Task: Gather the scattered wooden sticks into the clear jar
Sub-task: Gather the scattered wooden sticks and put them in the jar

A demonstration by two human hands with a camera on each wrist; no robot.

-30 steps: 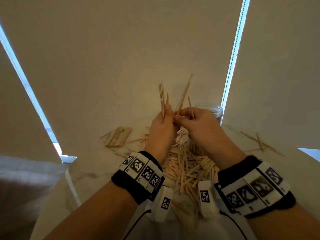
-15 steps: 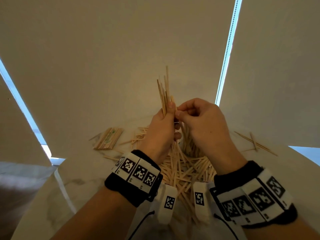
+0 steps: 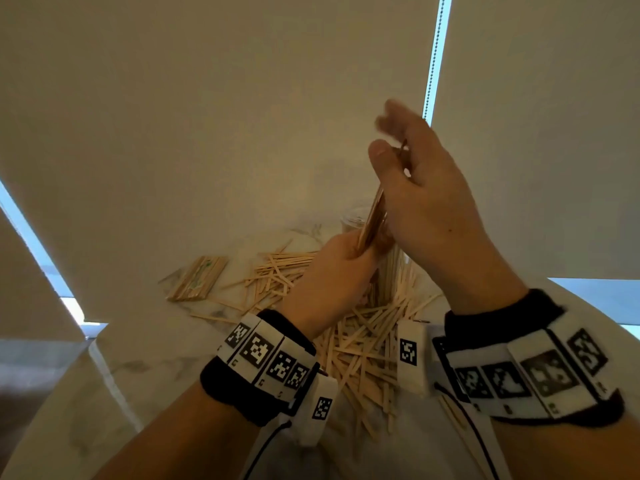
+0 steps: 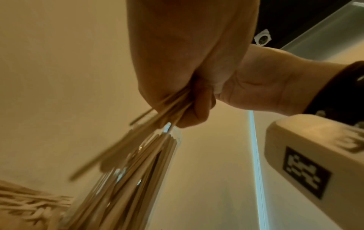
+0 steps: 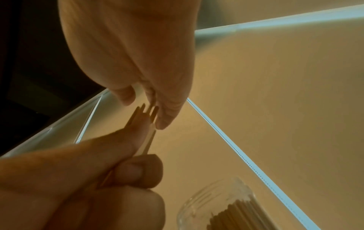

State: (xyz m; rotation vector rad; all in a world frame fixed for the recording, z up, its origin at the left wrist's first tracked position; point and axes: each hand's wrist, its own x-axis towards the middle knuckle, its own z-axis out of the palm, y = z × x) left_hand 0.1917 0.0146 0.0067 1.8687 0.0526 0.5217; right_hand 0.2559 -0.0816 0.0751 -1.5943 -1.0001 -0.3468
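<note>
My left hand (image 3: 346, 259) grips a bundle of thin wooden sticks (image 3: 372, 220) that leans up to the right. In the left wrist view the left hand (image 4: 189, 99) holds the sticks (image 4: 149, 124) with their blurred lower ends just above the mouth of the clear jar (image 4: 141, 168), which holds several sticks. My right hand (image 3: 385, 135) is raised above, fingers spread and blurred. In the right wrist view its fingertips (image 5: 165, 119) touch the stick tops (image 5: 150, 111). The jar (image 3: 356, 218) stands behind my hands, mostly hidden. A loose pile of sticks (image 3: 363, 337) lies below my wrists.
A flat packet of sticks (image 3: 197, 278) lies at the left of the white marble table (image 3: 156, 358), with more loose sticks (image 3: 277, 268) beside it. Beige roller blinds (image 3: 207, 116) hang close behind. The table's edge runs down the left.
My right hand has let go of its pinch at the bundle and risen, fingers straightened over the stick tops. The bundle in my left hand now leans right, over the jar.
</note>
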